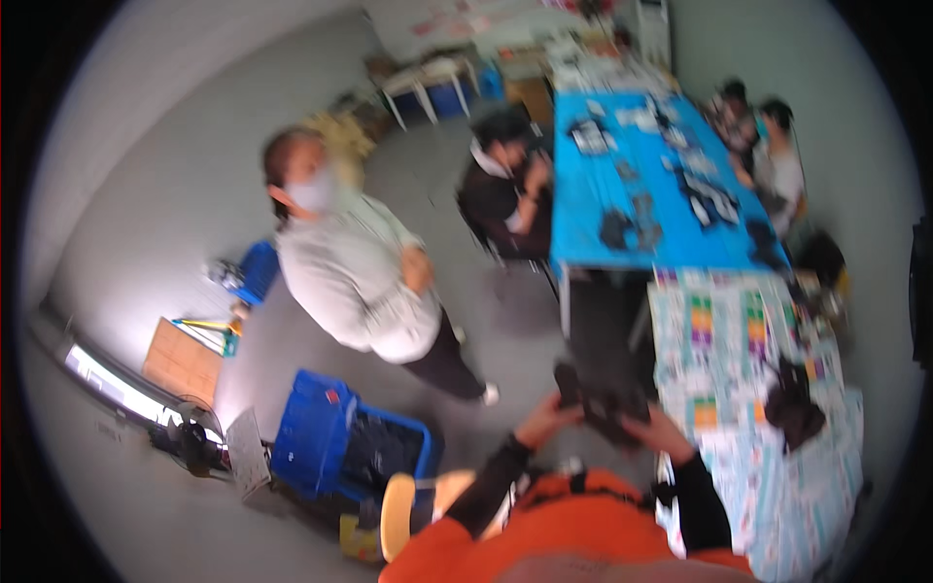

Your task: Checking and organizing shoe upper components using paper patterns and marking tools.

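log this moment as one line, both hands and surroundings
left hand: holds dark item | right hand: holds dark item | item kind: unclear | right: dark bundle on patterned sheets | ahead: blue table

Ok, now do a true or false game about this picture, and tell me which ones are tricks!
1. The left hand and right hand are both on one dark item. True.
2. The long table has a red top. False: the long table has a blue top.
3. The standing person wears a white mask. True.
4. The big tub at lower left is yellow. False: the tub is blue.
5. A dark bundle lies on the printed sheets. True.
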`<state>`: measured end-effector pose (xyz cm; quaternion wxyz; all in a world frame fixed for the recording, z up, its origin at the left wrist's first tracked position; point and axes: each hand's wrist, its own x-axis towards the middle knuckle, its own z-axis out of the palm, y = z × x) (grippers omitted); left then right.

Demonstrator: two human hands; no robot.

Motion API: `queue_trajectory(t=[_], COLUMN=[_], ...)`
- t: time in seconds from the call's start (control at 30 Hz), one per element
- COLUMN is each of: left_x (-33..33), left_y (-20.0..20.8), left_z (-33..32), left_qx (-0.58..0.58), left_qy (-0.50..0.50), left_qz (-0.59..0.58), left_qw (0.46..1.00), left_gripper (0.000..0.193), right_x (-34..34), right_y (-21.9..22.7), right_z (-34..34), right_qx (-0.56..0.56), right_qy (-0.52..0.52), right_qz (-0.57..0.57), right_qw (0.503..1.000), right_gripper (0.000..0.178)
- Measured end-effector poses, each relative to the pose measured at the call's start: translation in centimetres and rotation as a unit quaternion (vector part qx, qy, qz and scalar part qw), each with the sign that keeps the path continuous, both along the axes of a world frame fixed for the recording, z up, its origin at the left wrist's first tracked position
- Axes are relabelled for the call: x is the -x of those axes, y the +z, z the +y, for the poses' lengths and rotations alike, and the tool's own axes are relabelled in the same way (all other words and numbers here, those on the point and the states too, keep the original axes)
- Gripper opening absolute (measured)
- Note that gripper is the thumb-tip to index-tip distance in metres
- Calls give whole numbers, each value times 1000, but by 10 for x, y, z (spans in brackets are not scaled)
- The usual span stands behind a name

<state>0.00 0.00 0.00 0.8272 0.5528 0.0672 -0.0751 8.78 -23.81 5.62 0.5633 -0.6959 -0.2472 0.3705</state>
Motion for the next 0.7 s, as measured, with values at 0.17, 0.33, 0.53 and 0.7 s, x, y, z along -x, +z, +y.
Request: queue_trajectory(t=[0.17,0.33,0.53,0.7], left_x=[-4,-25,-41,-73], left_y=[59,61,115,101], left_z=[95,65,57,69], left_qx=[-65,-121,62,52], left_qy=[-80,72,174,148], left_qz=[-92,-15,-88,-87], left_qw=[990,990,979,984], left_gripper=[22,19,22,23], right_x=[2,-12,-40,-55], right_y=[42,71,88,69], right_z=[80,72,83,90], right_qx=[-47,40,-86,-128], right_qy=[73,-115,-157,-155], right_qz=[-27,-151,17,37], right_qw=[996,981,984,979], right_gripper=[23,29,29,29])
